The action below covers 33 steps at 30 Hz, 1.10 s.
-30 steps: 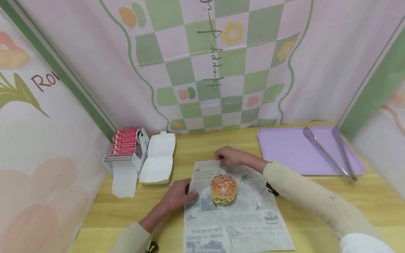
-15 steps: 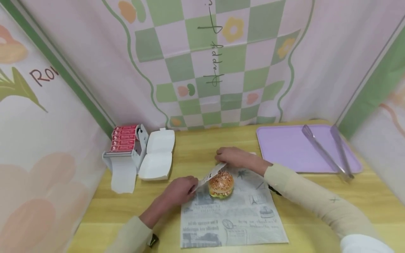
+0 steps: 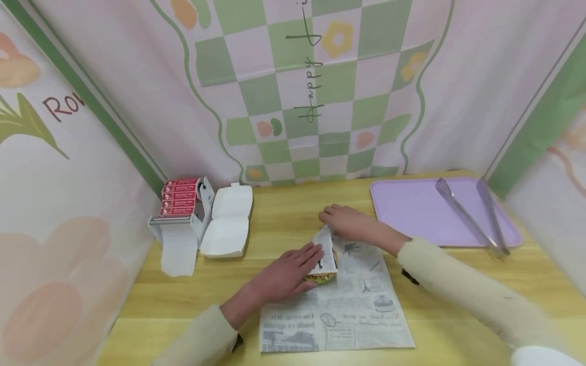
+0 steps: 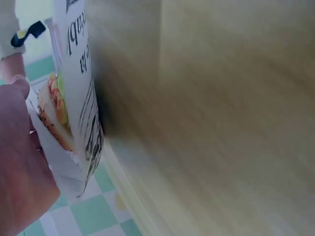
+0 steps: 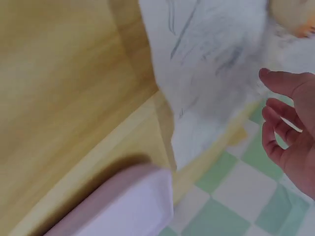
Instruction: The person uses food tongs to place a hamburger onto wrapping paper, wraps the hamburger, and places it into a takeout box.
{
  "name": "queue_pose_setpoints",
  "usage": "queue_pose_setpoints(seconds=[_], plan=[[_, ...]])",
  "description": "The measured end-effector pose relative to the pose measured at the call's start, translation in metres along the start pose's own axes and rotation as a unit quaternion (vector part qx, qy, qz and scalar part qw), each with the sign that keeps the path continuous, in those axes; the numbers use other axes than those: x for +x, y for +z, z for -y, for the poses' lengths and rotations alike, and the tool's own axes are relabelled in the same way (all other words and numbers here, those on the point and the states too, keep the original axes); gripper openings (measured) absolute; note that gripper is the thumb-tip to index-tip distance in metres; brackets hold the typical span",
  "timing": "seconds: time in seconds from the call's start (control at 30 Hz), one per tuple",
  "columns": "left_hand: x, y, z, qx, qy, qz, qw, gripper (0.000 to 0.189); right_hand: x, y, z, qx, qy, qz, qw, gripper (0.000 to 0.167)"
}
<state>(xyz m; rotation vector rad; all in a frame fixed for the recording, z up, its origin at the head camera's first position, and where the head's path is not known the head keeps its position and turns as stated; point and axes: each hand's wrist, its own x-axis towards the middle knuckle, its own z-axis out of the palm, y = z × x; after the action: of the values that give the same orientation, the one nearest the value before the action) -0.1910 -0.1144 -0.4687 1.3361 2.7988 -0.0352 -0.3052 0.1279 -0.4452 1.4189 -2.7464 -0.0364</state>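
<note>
Newsprint-patterned wrapping paper (image 3: 341, 312) lies on the wooden table, its left corner folded over a seeded-bun burger (image 3: 321, 278). Lettuce and filling show below the fold in the head view; most of the bun is covered. My left hand (image 3: 288, 274) lies with straight fingers on the folded flap (image 3: 326, 254), pressing it over the burger. In the left wrist view the burger (image 4: 56, 115) sits between two layers of paper. Beyond the burger, my right hand (image 5: 290, 118) hovers at the paper's far edge, fingers loosely bent and thumb apart from them, nothing pinched.
At the left stand a label roll dispenser (image 3: 179, 218) with red stickers and an opened white clamshell box (image 3: 229, 221). A purple tray (image 3: 403, 211) at the right carries metal tongs (image 3: 469, 216). Patterned curtains enclose the table's back and sides.
The paper's far left corner has been lifted and folded over the burger. My left hand has moved right from gripping that edge to lying flat on the flap; my right hand has released the paper.
</note>
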Motion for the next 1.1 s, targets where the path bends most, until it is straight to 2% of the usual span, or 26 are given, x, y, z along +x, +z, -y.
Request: queue_pose_setpoints(seconds=[0.1,0.23,0.37,0.47,0.53,0.67,0.77,0.87,0.97,1.1], plan=[[0.001,-0.001,-0.004,0.018,-0.003,-0.001,0.9998,0.068,-0.029,-0.013,0.004,0.035,0.013,-0.035,0.9987,0.047],[0.002,-0.004,-0.007,0.069,0.007,-0.018,0.9974,0.060,-0.073,-0.015,0.010,0.047,-0.032,-0.066,0.9962,0.047],[0.001,-0.006,-0.009,0.100,0.020,-0.021,0.9946,0.054,-0.118,-0.005,0.023,0.044,-0.105,-0.038,0.9928,0.055],[0.000,-0.008,-0.009,0.085,0.017,-0.013,0.9962,0.056,-0.144,0.005,0.032,0.039,-0.141,-0.015,0.9891,0.065],[0.000,-0.010,-0.009,0.071,0.013,-0.009,0.9974,0.058,-0.155,0.012,0.036,0.030,-0.151,-0.023,0.9878,0.068],[0.001,-0.012,-0.009,0.052,0.012,-0.009,0.9985,0.058,-0.161,0.027,0.038,-0.004,-0.169,-0.088,0.9816,0.063],[0.001,-0.011,-0.011,0.044,0.013,-0.005,0.9989,0.058,-0.159,0.036,0.039,-0.024,-0.209,-0.136,0.9681,0.049],[0.002,-0.011,-0.013,0.039,0.012,0.001,0.9991,0.058,-0.155,0.040,0.041,-0.019,-0.243,-0.180,0.9529,0.036],[0.002,-0.011,-0.014,0.035,0.015,0.000,0.9993,0.058,-0.147,0.037,0.043,0.033,-0.239,-0.218,0.9455,0.030],[0.004,-0.011,-0.015,0.024,0.024,-0.010,0.9994,0.055,-0.135,0.026,0.044,0.130,-0.192,-0.236,0.9437,0.031]])
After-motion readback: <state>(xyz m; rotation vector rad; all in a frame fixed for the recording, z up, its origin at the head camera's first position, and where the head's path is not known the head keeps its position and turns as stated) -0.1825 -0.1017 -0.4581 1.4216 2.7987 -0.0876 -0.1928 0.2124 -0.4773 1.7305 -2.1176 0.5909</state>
